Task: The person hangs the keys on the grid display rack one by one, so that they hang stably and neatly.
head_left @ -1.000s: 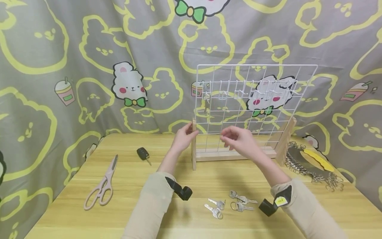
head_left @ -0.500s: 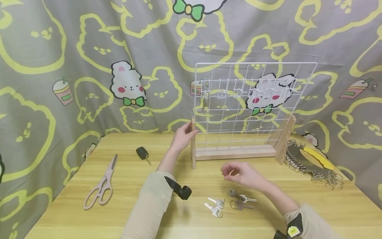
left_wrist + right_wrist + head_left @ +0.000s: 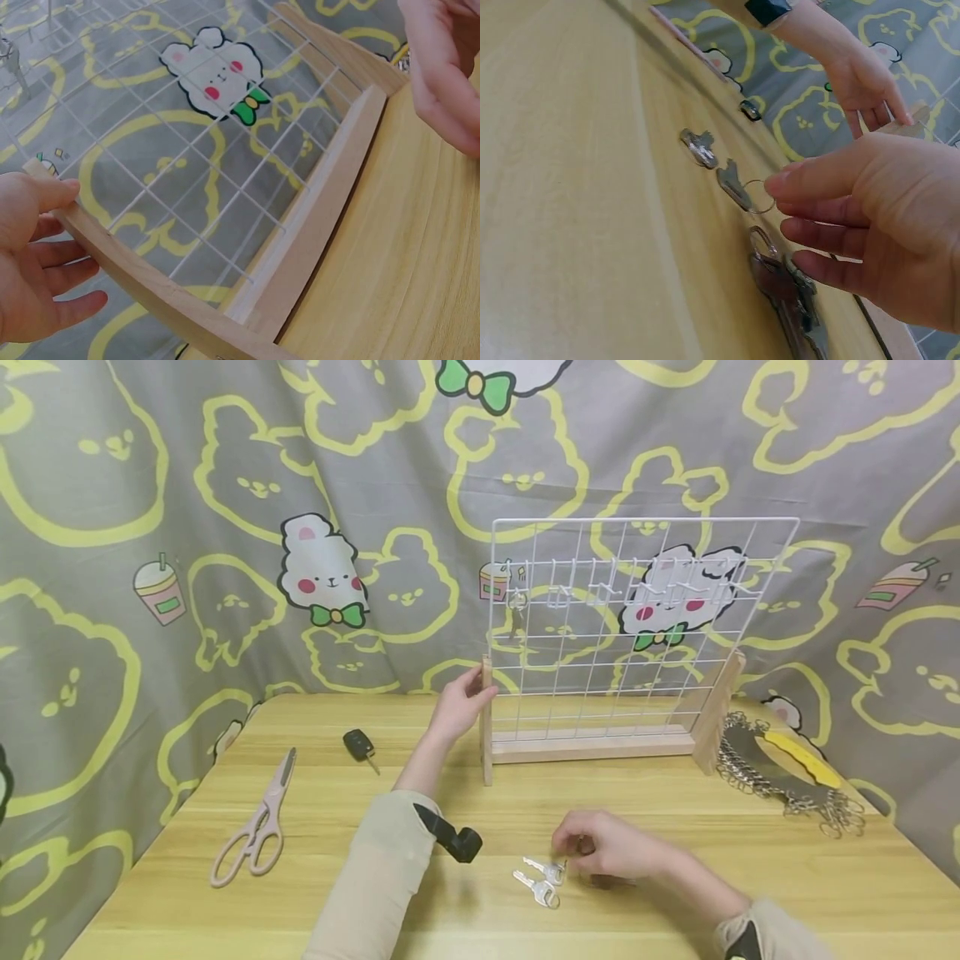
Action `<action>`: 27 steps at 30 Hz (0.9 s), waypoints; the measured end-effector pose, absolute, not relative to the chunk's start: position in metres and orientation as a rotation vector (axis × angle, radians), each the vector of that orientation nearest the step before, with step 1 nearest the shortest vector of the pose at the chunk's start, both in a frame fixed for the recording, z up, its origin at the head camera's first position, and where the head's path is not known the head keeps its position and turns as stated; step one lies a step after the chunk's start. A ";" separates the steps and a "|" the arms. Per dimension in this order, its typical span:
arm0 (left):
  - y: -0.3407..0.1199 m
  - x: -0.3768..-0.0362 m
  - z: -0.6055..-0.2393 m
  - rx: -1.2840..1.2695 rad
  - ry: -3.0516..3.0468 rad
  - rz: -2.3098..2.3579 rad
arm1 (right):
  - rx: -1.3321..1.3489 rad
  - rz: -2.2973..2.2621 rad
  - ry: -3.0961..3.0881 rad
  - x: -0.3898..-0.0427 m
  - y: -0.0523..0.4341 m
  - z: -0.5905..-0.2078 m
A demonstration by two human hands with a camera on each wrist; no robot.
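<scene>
At the wire grid rack [image 3: 592, 746], which has a white grid and wooden legs, my left hand [image 3: 459, 706] grips the left wooden upright [image 3: 161, 289], thumb in front and fingers behind. My right hand [image 3: 611, 847] is low over the loose keys, fingers loosely bent. In the right wrist view its thumb tip meets the edge of a key ring [image 3: 760, 196] joined to a silver key [image 3: 733, 185]; whether it touches is unclear. Another key [image 3: 699, 148] lies beyond. More keys [image 3: 780, 289] lie under the hand, mostly hidden in the head view. One key [image 3: 517, 603] hangs from the rack's leftmost hook.
Pink-handled scissors [image 3: 255, 827] and a black car key [image 3: 360, 746] lie on the wooden table [image 3: 337, 877] at left. Right of the rack are a yellow-handled tool [image 3: 802, 758] and a heap of metal rings [image 3: 832, 817]. A patterned curtain [image 3: 405, 468] stands behind.
My right hand has come down from in front of the grid to the loose keys, now covering the right-hand group. My left hand has stayed on the upright.
</scene>
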State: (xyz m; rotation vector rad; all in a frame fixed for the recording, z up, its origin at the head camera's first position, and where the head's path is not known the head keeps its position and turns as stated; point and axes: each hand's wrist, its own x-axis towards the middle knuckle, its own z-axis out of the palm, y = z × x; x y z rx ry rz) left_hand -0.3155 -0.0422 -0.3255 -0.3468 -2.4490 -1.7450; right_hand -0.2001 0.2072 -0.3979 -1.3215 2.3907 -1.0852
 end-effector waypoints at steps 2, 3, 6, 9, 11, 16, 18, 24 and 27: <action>-0.042 -0.315 -0.326 -0.346 -2.446 -1.752 | -1.341 -1.061 2.402 -0.199 0.206 -0.400; -0.042 -0.315 -0.326 -0.347 -2.444 -1.755 | -1.338 -1.054 2.404 -0.199 0.205 -0.400; -0.042 -0.315 -0.326 -0.345 -2.440 -1.758 | -1.297 -1.046 2.408 -0.197 0.203 -0.402; -0.042 -0.315 -0.325 -0.343 -2.438 -1.755 | -1.270 -1.030 2.425 -0.196 0.202 -0.402; -0.042 -0.315 -0.325 -0.344 -2.438 -1.753 | -1.255 -1.021 2.439 -0.195 0.201 -0.403; -0.041 -0.314 -0.325 -0.344 -2.444 -1.749 | -1.193 -1.037 2.447 -0.196 0.201 -0.404; -0.041 -0.314 -0.325 -0.342 -2.446 -1.749 | -1.170 -1.067 2.435 -0.196 0.201 -0.404; -0.041 -0.314 -0.325 -0.338 -2.445 -1.753 | -1.163 -1.152 2.423 -0.197 0.205 -0.401; -0.041 -0.313 -0.324 -0.333 -2.444 -1.762 | -1.107 -1.180 2.442 -0.197 0.207 -0.397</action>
